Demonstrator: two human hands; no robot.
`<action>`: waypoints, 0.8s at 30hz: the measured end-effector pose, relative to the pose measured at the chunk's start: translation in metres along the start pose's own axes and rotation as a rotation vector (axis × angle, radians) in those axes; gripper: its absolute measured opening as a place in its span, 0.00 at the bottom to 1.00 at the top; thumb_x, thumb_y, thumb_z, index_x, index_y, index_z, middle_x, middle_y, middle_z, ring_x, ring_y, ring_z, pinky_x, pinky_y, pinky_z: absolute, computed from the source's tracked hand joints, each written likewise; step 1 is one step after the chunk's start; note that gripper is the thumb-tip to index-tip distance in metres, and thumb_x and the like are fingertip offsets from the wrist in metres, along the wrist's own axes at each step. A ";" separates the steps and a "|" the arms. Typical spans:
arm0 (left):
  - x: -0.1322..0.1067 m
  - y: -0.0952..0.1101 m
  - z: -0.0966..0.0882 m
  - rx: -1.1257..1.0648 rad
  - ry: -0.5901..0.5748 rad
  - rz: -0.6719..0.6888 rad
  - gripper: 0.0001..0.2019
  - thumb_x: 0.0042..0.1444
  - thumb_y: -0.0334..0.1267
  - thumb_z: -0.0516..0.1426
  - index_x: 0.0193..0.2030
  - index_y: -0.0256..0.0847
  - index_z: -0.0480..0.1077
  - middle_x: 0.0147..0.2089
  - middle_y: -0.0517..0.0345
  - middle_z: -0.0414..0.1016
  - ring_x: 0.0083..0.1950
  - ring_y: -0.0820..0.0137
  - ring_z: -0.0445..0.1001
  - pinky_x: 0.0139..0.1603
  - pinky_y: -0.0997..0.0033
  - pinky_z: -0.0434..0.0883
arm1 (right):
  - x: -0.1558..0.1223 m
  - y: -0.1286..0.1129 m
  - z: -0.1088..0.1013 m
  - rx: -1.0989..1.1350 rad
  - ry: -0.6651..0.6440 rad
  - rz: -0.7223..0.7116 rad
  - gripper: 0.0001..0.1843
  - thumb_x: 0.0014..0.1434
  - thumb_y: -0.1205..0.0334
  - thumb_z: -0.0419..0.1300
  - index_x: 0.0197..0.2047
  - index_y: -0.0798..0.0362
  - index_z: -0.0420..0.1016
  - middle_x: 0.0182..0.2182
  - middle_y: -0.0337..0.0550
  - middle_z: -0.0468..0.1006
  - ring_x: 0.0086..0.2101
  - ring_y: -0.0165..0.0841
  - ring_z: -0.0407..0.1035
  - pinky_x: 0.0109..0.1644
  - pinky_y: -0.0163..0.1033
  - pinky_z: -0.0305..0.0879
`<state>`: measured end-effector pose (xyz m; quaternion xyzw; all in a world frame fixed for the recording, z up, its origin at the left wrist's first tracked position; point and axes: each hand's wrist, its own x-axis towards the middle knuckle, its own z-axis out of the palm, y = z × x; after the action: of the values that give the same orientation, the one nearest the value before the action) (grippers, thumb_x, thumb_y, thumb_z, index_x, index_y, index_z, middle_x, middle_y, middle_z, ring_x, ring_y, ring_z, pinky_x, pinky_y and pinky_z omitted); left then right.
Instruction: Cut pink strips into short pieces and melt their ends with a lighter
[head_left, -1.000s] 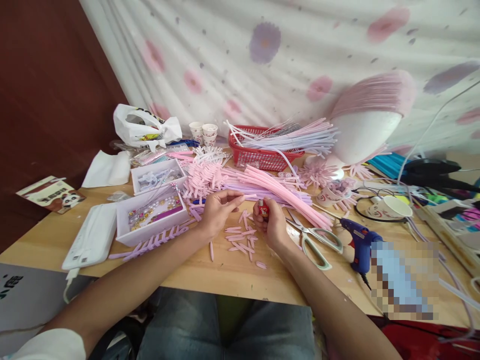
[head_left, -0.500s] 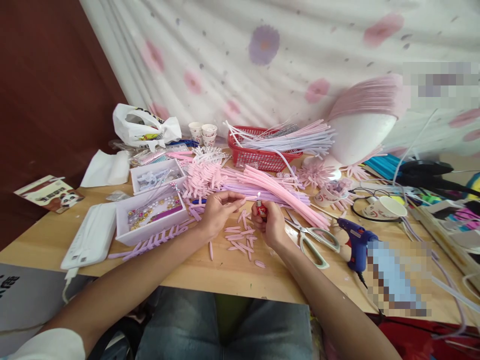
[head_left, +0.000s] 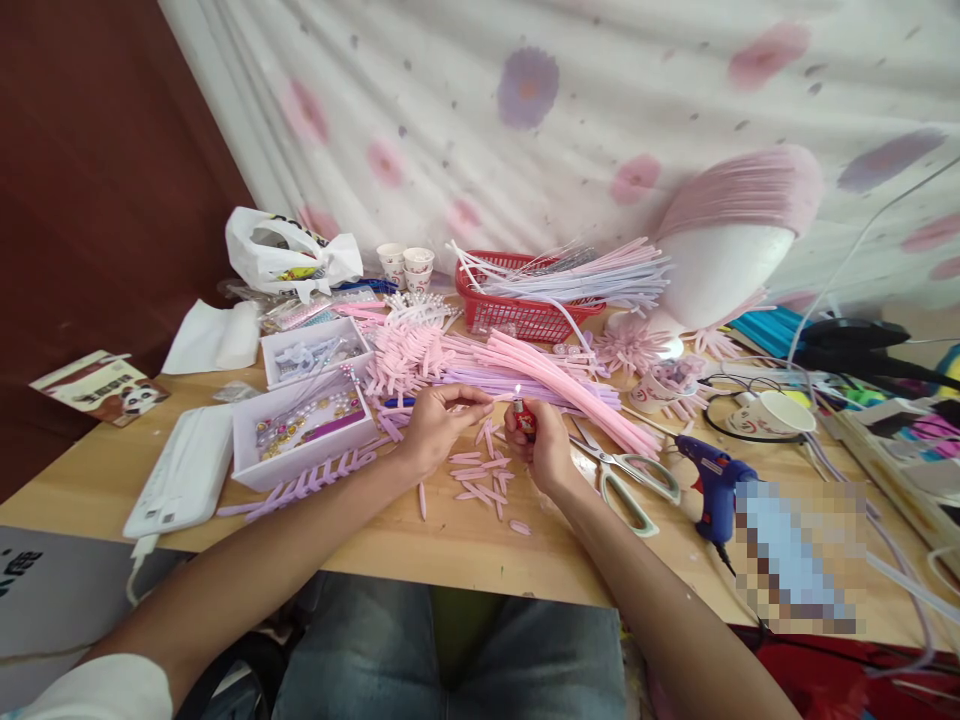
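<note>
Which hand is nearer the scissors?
Right. The right hand, gripping a lit lighter, is just left of the scissors; the left hand, pinching a pink stick, is farther left.

Back: white cloth (head_left: 465, 110) hung as backdrop, printed with pink and purple flowers plus small grey specks, falling in soft folds. Daylight glows through it; scene bright, shadows soft. Left: dark red-brown wall (head_left: 90, 190), smooth, meeting cloth along slanted edge. Foreground: light wooden table (head_left: 450, 550), pale grain, front edge running across view, left corner just beside wall.
</note>
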<state>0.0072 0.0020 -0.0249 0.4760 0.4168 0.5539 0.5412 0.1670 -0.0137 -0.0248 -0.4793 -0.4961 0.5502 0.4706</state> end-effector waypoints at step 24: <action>-0.002 0.006 0.002 -0.048 0.003 -0.103 0.14 0.41 0.45 0.72 0.34 0.40 0.83 0.34 0.54 0.83 0.36 0.69 0.78 0.35 0.72 0.73 | 0.000 0.002 -0.001 -0.059 0.349 -0.301 0.21 0.58 0.42 0.65 0.36 0.54 0.75 0.20 0.34 0.65 0.21 0.27 0.55 0.22 0.33 0.54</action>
<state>0.0079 -0.0006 -0.0190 0.4401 0.4283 0.5359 0.5794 0.1675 -0.0135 -0.0274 -0.5013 -0.4888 0.3678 0.6119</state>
